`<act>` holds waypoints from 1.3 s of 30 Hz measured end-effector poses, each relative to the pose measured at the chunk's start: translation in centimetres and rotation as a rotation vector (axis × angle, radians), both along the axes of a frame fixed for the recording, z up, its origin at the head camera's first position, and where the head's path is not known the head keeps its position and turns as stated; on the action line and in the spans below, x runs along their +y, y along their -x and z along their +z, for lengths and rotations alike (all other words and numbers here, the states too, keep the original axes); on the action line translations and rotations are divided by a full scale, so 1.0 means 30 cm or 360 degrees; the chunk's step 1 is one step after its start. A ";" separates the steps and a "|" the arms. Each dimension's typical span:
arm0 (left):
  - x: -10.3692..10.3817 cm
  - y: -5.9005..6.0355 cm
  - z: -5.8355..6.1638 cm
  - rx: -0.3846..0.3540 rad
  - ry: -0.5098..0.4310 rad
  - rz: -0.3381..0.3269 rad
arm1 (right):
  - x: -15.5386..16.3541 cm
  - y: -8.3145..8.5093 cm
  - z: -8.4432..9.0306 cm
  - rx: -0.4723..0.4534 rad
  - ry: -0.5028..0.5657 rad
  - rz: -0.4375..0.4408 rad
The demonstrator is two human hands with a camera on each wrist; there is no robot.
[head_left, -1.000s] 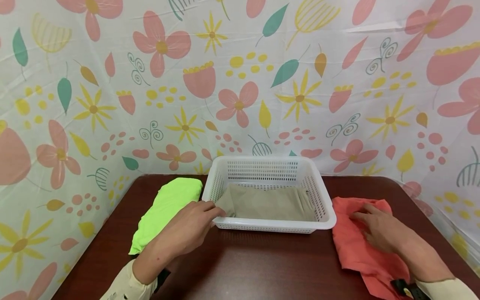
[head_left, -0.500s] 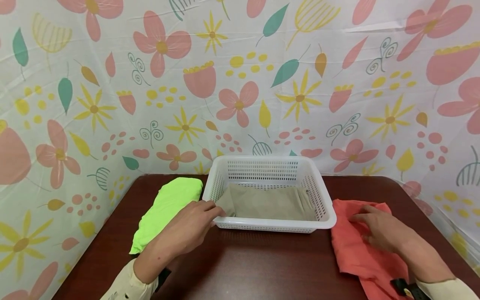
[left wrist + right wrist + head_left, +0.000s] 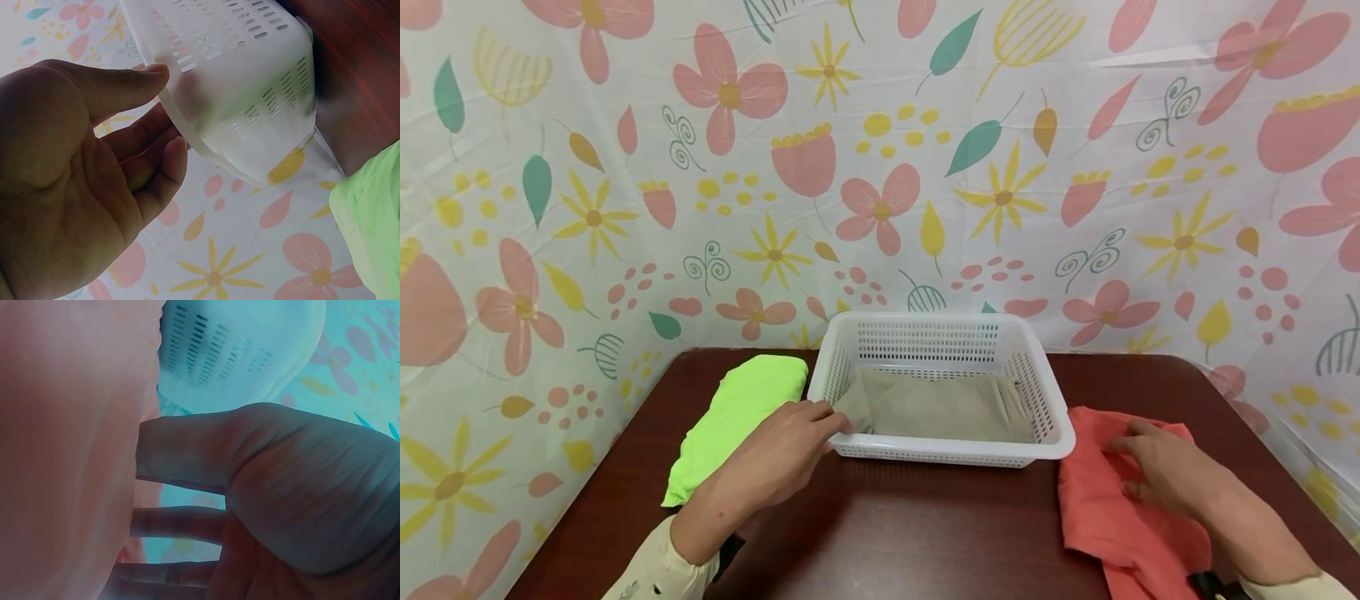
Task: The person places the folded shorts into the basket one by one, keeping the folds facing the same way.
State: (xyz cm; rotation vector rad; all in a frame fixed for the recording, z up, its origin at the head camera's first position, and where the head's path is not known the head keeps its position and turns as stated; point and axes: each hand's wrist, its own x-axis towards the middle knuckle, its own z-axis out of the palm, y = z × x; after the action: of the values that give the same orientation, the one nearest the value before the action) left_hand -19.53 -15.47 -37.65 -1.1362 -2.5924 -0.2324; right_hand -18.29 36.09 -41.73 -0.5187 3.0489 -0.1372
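- On the right of the dark table (image 3: 947, 533), the red cloth (image 3: 1123, 529) lies close by the white basket (image 3: 940, 450); I cannot tell from my seat whether they touch.
- The right hand (image 3: 1176, 475) has its fingers on the far part of that cloth. A fold hides their tips in the right wrist view, so I cannot tell whether they pinch it or merely rest there.
- At the basket's near left corner, the left hand (image 3: 790, 446) pinches the rim between thumb and fingers.
- My main worry: if the right hand lifted with just one layer caught, I'd expect the folds to slip apart and the near end to trail.
- A hard tug from the left hand could skew or tip the basket and rumple the beige cloth (image 3: 936, 408) inside it.
- The red cloth looks coral, limp and creased, loosely folded with uneven edges; a narrower strip runs off the near edge of my head view. I judge it soft and easily pulled out of shape.
- Over on the left lies the lime green cloth (image 3: 741, 417), partly behind the left arm.
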 end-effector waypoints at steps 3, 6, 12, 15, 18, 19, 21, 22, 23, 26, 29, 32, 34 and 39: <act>0.003 -0.001 -0.002 -0.0004 -0.0009 -0.0006 | -0.007 -0.016 -0.001 0.0018 -0.0009 -0.0006; 0.004 -0.002 -0.003 -0.0007 -0.0015 -0.0007 | -0.018 -0.028 0.001 -0.0005 -0.0019 -0.0040; 0.005 -0.007 -0.002 -0.0007 -0.0016 -0.0001 | -0.029 -0.041 0.000 -0.0049 -0.0024 -0.0055; 0.006 -0.009 -0.003 -0.0010 -0.0014 0.0004 | -0.030 -0.045 -0.006 -0.0072 -0.0026 -0.0059; 0.007 -0.009 -0.005 -0.0008 -0.0013 0.0008 | -0.031 -0.050 -0.011 -0.0104 -0.0033 -0.0071; 0.007 -0.009 -0.005 -0.0004 -0.0013 0.0008 | -0.032 -0.052 -0.011 -0.0108 -0.0032 -0.0072; 0.007 -0.008 -0.007 0.0007 -0.0017 0.0007 | -0.034 -0.057 -0.015 -0.0112 -0.0021 -0.0072; 0.007 -0.008 -0.007 0.0015 -0.0019 0.0005 | -0.036 -0.060 -0.016 -0.0102 -0.0019 -0.0071; 0.007 -0.008 -0.007 0.0021 -0.0022 0.0001 | -0.039 -0.064 -0.017 -0.0088 -0.0017 -0.0071; 0.007 -0.008 -0.007 0.0035 -0.0034 -0.0008 | -0.048 -0.078 -0.021 -0.0016 -0.0015 -0.0053; 0.008 -0.010 -0.005 0.0017 -0.0045 -0.0002 | -0.061 -0.091 -0.021 0.0043 -0.0023 -0.0039; 0.007 -0.014 -0.002 -0.0019 -0.0048 0.0015 | -0.077 -0.101 -0.013 0.0003 -0.0031 -0.0048; 0.007 -0.017 -0.001 -0.0043 -0.0050 0.0028 | -0.089 -0.107 -0.005 -0.0044 -0.0046 -0.0064; 0.006 -0.019 -0.001 -0.0065 -0.0050 0.0046 | -0.113 -0.123 0.003 -0.0076 -0.0095 -0.0058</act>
State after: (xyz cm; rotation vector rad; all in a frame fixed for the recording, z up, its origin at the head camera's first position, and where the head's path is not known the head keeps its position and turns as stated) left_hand -18.96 -15.30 -37.69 -1.0938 -2.6293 -0.2918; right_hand -14.60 32.70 -41.65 -0.4492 3.0062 -0.0589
